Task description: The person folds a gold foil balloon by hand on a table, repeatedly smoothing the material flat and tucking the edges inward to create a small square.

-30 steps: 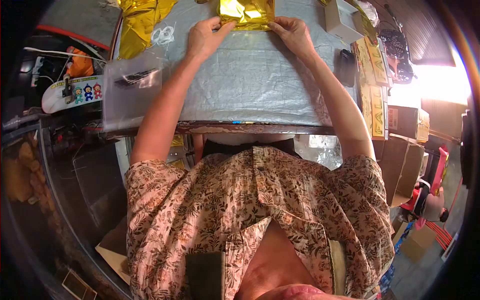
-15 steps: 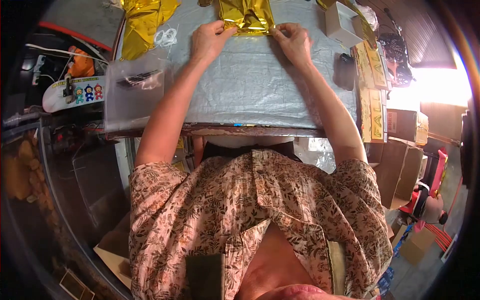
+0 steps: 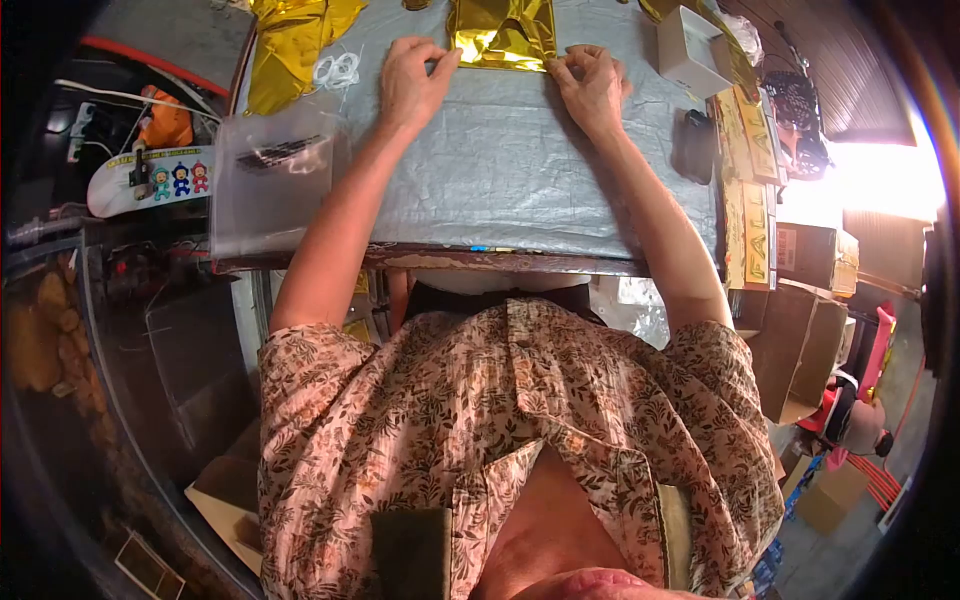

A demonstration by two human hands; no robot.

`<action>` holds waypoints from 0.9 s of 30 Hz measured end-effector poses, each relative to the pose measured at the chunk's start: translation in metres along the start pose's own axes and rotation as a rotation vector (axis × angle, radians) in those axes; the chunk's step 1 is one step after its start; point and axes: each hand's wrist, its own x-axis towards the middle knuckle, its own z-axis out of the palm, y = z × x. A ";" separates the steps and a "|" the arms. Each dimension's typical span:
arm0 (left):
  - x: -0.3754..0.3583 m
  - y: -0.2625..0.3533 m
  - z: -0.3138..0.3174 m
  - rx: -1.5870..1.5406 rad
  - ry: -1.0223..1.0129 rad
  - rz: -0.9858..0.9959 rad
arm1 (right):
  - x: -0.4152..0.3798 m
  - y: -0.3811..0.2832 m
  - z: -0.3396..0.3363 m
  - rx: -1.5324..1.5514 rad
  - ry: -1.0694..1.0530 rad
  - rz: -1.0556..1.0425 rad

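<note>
A grey sheet covers the surface, and the gold foil packet lies on it straight ahead of the person's torso. Far to the packet's left, beyond the edge, is a white board with printed cartoon figures. Left of the packet and closer to the body lies a clear plastic sleeve; crumpled gold foil sits farther up on that side, with a coil of white cord beside it. The left hand is just left of the packet, thumb and forefinger tips close together at its near-left corner — whether they grip the foil, I cannot tell. The packet's near edge runs crosswise between the two hands; its far end is cut off, so its long axis cannot be judged. The right hand is just to its right, fingers curled, thumb tip apparently touching the near-right corner — that hand looks marginally nearer, though a firm pinch is not clear. Right of the packet stands an open white box, then a dark object closer to the body, and lastly a lettered yellow-and-white carton along the right edge.
</note>
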 end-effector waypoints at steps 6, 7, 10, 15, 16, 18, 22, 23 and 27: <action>-0.002 -0.004 0.004 -0.007 0.000 0.018 | 0.001 0.003 0.003 0.024 0.015 -0.014; -0.002 -0.005 0.004 -0.005 0.003 0.019 | 0.001 0.000 0.003 0.019 0.017 -0.012; -0.003 -0.004 0.004 0.017 0.001 0.030 | 0.002 -0.004 0.000 0.019 -0.011 0.019; -0.003 0.001 0.001 0.010 -0.024 -0.023 | 0.001 -0.005 0.001 0.020 -0.016 -0.001; -0.003 0.001 0.001 0.009 -0.024 -0.022 | 0.001 -0.005 0.000 0.034 -0.020 0.009; -0.003 0.002 0.000 0.003 -0.045 -0.055 | 0.000 -0.005 -0.001 0.008 -0.020 0.000; -0.002 0.000 0.002 0.013 -0.035 -0.040 | 0.000 -0.003 0.002 -0.032 -0.002 -0.028; -0.002 0.000 0.002 0.006 -0.030 -0.044 | 0.000 -0.004 0.002 -0.035 0.002 -0.025; -0.003 -0.002 0.004 0.010 -0.023 -0.026 | -0.002 -0.007 0.001 -0.045 0.018 -0.031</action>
